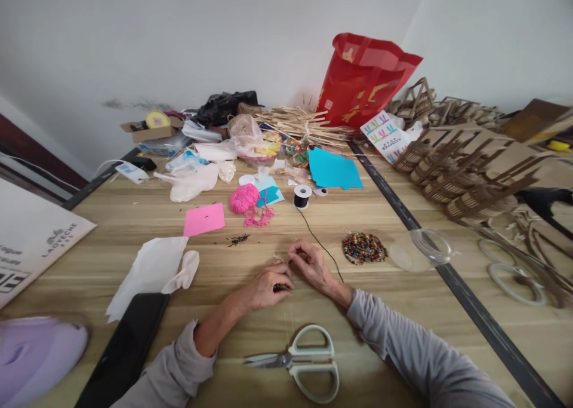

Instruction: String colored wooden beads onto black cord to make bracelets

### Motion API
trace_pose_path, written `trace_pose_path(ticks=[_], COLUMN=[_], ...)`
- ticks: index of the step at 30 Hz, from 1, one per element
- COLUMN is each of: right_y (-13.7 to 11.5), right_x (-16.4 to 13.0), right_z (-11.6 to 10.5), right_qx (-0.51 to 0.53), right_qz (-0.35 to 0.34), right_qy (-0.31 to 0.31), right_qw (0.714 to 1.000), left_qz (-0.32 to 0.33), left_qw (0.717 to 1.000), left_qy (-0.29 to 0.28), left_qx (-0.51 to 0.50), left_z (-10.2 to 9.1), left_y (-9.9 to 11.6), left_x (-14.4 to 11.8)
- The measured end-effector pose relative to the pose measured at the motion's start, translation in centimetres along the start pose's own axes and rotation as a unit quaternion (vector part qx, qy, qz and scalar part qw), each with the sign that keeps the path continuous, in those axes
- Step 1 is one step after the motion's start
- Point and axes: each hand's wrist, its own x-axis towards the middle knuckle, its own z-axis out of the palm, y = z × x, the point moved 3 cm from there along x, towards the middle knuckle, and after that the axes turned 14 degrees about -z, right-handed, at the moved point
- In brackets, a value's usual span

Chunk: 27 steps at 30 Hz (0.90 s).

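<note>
My left hand [271, 285] is closed, with curled fingers around a small dark thing [280, 287] that I cannot make out. Close beside it, my right hand [313, 267] pinches what looks like a thin dark cord end between thumb and forefinger. A black cord [319, 239] runs from a white-flanged spool [302, 197] down to my right wrist. Scissors [290, 360] with cream handles lie nearer me, blades pointing left. Right of my hands sits a heap of multicoloured beads [364, 248]. Short black pieces [238, 239] lie beyond my left hand.
Pink yarn [244, 199], a pink sheet [204, 219] and a blue sheet [335, 169] lie farther back. A black phone-like slab [129, 342] and white paper [147, 270] are at left. Small brown baskets [465, 193] line the right side; a red bag [364, 85] stands behind.
</note>
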Motion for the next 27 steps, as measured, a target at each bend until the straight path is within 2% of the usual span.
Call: trace_pose_path(ticks=[9, 15, 22, 25, 27], right_y=[0.4, 0.4, 0.4, 0.1, -0.2], right_x=[0.2, 0.2, 0.0, -0.1, -0.1], right_z=[-0.5, -0.4, -0.4, -0.6, -0.8], right_qx=[0.004, 0.016, -0.003, -0.033, -0.040], right_qz=[0.063, 0.081, 0.079, 0.068, 0.058], right_qy=[0.035, 0.033, 0.007, -0.004, -0.014], right_qw=[0.997, 0.996, 0.997, 0.997, 0.997], left_qz=[0.011, 0.005, -0.081, -0.119, -0.136], left_qw=[0.998, 0.994, 0.977, 0.974, 0.976], left_qy=[-0.009, 0.000, 0.072, 0.088, 0.077], left_qx=[-0.054, -0.106, -0.184, -0.172, -0.150], left_z=[-0.7, -1.1, -2.5, -3.1, -3.5], left_y=[0.4, 0.0, -0.8, -1.1, -1.3], left_x=[0.2, 0.3, 0.1, -0.3, -0.6])
